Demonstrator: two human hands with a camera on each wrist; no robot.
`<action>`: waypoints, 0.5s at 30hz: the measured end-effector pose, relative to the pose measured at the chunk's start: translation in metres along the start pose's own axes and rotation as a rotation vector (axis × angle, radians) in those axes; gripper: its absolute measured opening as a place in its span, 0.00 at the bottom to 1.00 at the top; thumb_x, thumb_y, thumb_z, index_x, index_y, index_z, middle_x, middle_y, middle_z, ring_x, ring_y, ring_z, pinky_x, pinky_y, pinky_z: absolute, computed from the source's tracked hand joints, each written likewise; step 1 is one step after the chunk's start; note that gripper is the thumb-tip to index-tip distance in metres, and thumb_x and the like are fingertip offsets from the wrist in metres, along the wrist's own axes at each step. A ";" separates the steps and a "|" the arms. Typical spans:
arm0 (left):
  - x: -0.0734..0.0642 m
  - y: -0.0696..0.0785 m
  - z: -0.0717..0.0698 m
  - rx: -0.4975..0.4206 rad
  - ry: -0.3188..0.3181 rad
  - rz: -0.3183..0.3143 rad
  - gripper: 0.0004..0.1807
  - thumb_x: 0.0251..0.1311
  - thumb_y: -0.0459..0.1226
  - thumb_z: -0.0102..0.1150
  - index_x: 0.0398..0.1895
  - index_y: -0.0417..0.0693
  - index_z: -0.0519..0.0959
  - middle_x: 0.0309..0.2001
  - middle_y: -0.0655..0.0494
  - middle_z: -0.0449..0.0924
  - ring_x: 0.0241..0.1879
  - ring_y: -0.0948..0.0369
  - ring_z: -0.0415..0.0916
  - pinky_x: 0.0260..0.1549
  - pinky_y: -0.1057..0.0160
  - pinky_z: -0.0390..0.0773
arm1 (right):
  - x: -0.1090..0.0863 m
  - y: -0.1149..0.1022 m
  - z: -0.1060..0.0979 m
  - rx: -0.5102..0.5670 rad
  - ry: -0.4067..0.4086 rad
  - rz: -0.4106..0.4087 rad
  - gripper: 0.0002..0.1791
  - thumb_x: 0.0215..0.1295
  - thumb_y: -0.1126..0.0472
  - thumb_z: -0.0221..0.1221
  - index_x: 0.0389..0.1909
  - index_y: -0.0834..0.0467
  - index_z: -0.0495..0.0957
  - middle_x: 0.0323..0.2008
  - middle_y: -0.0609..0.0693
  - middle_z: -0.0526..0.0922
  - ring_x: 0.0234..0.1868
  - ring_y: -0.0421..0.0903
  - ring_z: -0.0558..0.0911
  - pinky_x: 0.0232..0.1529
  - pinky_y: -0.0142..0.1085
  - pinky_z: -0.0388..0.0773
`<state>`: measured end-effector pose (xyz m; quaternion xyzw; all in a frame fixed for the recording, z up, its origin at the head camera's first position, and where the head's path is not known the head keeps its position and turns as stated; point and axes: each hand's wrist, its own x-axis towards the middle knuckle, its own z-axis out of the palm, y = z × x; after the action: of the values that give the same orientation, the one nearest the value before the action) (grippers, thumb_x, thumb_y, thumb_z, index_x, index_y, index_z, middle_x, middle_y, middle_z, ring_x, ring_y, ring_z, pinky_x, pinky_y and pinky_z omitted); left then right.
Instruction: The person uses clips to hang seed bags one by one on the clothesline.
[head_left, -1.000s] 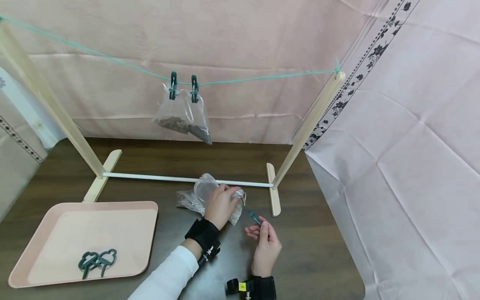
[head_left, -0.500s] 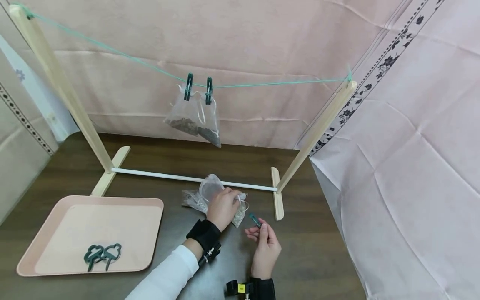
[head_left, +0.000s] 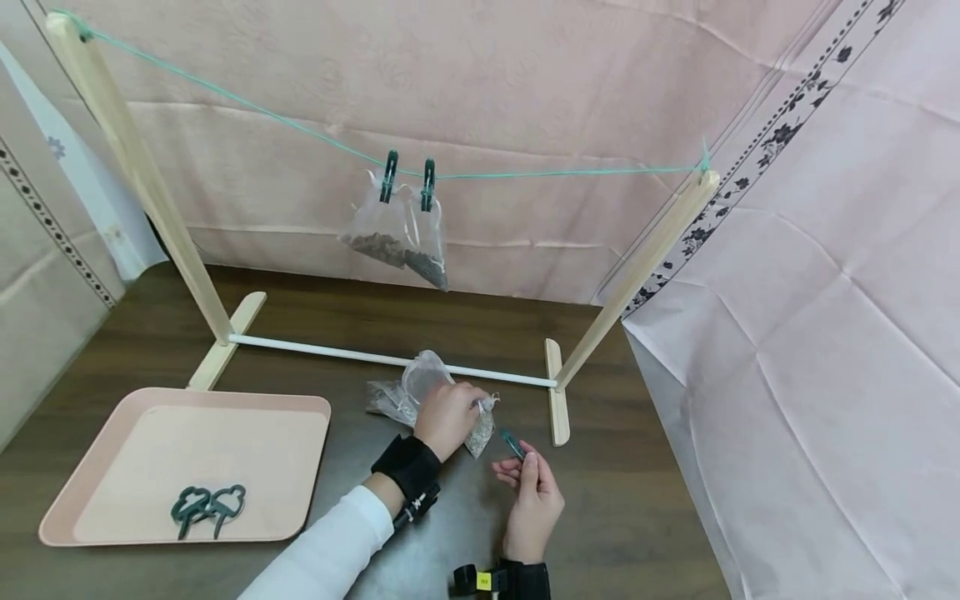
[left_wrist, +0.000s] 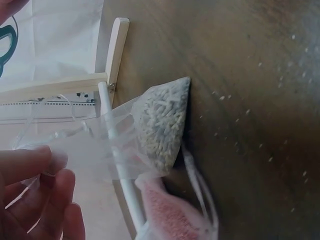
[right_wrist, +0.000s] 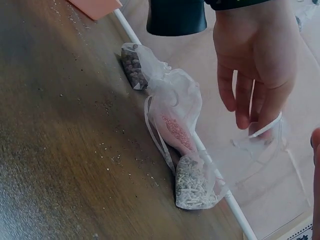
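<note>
My left hand [head_left: 446, 419] pinches the top of a clear drawstring pouch [left_wrist: 162, 122] filled with pale pellets. In the left wrist view the fingers [left_wrist: 62, 192] close on its gathered mouth, and the filled end hangs low over the table. To its right, my right hand [head_left: 534, 504] holds a dark green clothespin [head_left: 513, 444] between thumb and fingers, apart from the pouch. A pouch of pink grains [right_wrist: 172, 127] lies just beside the pale one, and behind it is a pouch of brown pieces [right_wrist: 134, 67].
Two filled bags [head_left: 426, 265] hang by green clothespins [head_left: 428, 185] from a green cord [head_left: 555, 173] between wooden posts [head_left: 637, 275]. A white rod [head_left: 322, 348] joins the posts' feet. Front left, a pink tray [head_left: 202, 417] holds more green clothespins [head_left: 225, 502].
The head view has shifted, so the rack and tray appear farther right. Both hands stay nearly still, the left holding the pouch and the right the clothespin.
</note>
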<state>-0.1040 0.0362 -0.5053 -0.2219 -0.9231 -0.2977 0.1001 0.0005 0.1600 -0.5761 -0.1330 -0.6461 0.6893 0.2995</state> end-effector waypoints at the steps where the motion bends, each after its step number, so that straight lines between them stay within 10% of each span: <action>1: 0.000 0.000 -0.002 -0.005 -0.004 -0.001 0.10 0.50 0.36 0.62 0.37 0.56 0.82 0.33 0.62 0.81 0.32 0.63 0.77 0.32 0.62 0.73 | -0.001 -0.007 0.002 -0.008 0.005 0.005 0.20 0.67 0.55 0.47 0.48 0.67 0.73 0.26 0.60 0.79 0.27 0.53 0.82 0.28 0.40 0.78; 15: 0.010 0.004 -0.051 0.002 -0.011 0.033 0.08 0.54 0.37 0.59 0.38 0.55 0.80 0.27 0.63 0.79 0.18 0.69 0.67 0.18 0.70 0.66 | 0.018 -0.079 0.009 0.013 -0.116 -0.051 0.17 0.67 0.61 0.45 0.46 0.69 0.73 0.27 0.66 0.78 0.28 0.54 0.82 0.31 0.41 0.78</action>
<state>-0.1086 0.0125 -0.4588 -0.2385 -0.9201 -0.2941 0.1000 0.0005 0.1621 -0.4944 -0.0746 -0.6610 0.6922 0.2800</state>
